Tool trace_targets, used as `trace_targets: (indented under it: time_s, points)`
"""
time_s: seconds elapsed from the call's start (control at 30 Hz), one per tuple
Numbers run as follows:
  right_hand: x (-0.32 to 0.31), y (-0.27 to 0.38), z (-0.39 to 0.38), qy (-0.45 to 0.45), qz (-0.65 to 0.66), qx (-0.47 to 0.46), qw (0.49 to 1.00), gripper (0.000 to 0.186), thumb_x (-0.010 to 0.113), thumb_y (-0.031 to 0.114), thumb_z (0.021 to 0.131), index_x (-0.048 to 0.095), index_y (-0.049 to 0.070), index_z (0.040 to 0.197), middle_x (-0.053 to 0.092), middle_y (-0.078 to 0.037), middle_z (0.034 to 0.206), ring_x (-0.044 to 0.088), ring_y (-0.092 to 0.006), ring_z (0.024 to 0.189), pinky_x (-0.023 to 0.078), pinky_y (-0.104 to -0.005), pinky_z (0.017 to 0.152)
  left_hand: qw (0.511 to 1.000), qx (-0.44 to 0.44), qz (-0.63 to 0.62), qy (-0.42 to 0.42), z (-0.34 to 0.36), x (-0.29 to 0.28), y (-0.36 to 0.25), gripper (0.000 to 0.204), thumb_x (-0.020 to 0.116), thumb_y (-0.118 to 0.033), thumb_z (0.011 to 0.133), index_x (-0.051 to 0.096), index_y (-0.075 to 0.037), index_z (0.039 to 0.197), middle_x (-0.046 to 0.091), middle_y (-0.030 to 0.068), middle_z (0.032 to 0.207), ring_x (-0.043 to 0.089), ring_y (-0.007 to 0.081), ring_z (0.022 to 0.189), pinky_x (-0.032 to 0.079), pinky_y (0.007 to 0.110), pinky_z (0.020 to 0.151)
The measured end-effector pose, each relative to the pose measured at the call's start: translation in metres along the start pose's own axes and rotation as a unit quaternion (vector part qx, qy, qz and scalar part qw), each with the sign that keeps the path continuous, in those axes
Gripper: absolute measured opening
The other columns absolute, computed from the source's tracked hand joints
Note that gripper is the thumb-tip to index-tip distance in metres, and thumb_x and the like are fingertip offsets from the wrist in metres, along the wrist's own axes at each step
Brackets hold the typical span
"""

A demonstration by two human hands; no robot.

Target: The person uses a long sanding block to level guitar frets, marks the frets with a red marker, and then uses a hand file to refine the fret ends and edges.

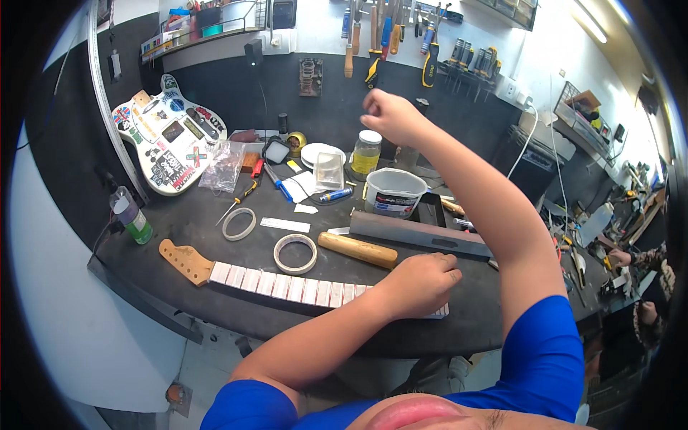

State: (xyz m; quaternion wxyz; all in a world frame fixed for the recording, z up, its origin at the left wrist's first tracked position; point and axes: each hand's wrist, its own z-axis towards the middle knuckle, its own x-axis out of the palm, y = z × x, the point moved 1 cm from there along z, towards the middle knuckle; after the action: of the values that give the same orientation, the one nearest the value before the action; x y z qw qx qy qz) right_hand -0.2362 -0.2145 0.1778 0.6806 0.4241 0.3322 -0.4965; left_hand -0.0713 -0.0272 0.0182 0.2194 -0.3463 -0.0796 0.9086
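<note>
A guitar neck (244, 276) with a wooden headstock and a fretboard covered in strips of pale masking tape lies along the front of the dark bench. My left hand (421, 283) rests curled on its right end, pressing it down. My right hand (387, 115) is raised high over the back of the bench, fingers curled in with nothing visible in them, below the tools hanging on the wall (387, 36). A file with a wooden handle (358, 251) lies just behind my left hand.
Two tape rolls (295, 254) (239, 223), a long dark bar (419, 235), a white tub (393, 192), a jar of yellow liquid (366, 152) and a screwdriver (236, 202) lie on the bench. A stickered guitar body (168, 143) leans at back left. Another person's hands (645, 287) are at far right.
</note>
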Motion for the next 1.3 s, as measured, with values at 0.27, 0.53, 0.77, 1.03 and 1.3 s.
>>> trace_targets:
  time_s: [0.27, 0.53, 0.77, 1.03, 1.3]
  points:
    - [0.025, 0.005, 0.115, 0.005, -0.119, 0.084, 0.989, 0.071, 0.079, 0.041, 0.097, 0.052, 0.022, 0.161, 0.068, -0.028, 0.14, 0.066, -0.0418, 0.132, 0.053, -0.0492, 0.115, 0.999, -0.001, 0.007, 0.043, -0.006, 0.002, 0.011, 0.02, 0.071, -0.006, 0.083, 0.071, 0.001, 0.102, 0.069, 0.0176, 0.107, 0.071, 0.0378, 0.102, 0.059, 0.05, 0.091]
    - [-0.011, 0.036, 0.073, -0.132, 0.006, 0.019, 0.991, 0.034, 0.081, 0.031, 0.096, 0.077, 0.01, 0.123, 0.08, -0.018, 0.117, 0.077, -0.0313, 0.106, 0.059, -0.0434, 0.097, 0.999, -0.04, 0.023, -0.007, -0.005, -0.021, 0.02, 0.017, 0.07, -0.006, 0.084, 0.072, -0.004, 0.101, 0.072, 0.0156, 0.108, 0.072, 0.0382, 0.105, 0.06, 0.049, 0.089]
    - [-0.004, 0.056, -0.117, -0.121, 0.463, 0.036, 0.877, 0.018, 0.071, 0.015, 0.107, 0.067, 0.001, 0.117, 0.073, -0.007, 0.089, 0.07, -0.0136, 0.074, 0.059, -0.031, 0.068, 0.866, -0.292, -0.233, -0.332, -0.011, -0.072, 0.054, 0.024, 0.064, -0.015, 0.104, 0.069, -0.002, 0.123, 0.075, 0.0131, 0.099, 0.074, 0.0245, 0.095, 0.06, 0.042, 0.088]
    - [0.017, 0.085, -0.329, -0.037, 0.243, 0.11, 0.963, 0.013, 0.082, 0.006, 0.097, 0.069, 0.003, 0.097, 0.077, -0.006, 0.093, 0.074, -0.0117, 0.084, 0.059, -0.0286, 0.077, 0.813, -0.254, -0.493, -0.178, -0.002, -0.054, 0.024, 0.029, 0.049, -0.026, 0.12, 0.062, -0.004, 0.133, 0.066, 0.0037, 0.086, 0.06, 0.0103, 0.078, 0.048, 0.027, 0.073]
    - [0.002, 0.054, -0.306, -0.168, 0.526, 0.129, 0.824, 0.029, 0.074, 0.023, 0.107, 0.065, 0.003, 0.126, 0.069, -0.001, 0.104, 0.063, -0.0056, 0.089, 0.05, -0.0221, 0.075, 0.785, -0.251, -0.546, -0.153, 0.001, -0.037, 0.008, 0.03, 0.059, -0.011, 0.114, 0.039, -0.007, 0.137, 0.057, 0.0057, 0.098, 0.051, 0.0076, 0.063, 0.045, 0.023, 0.055]
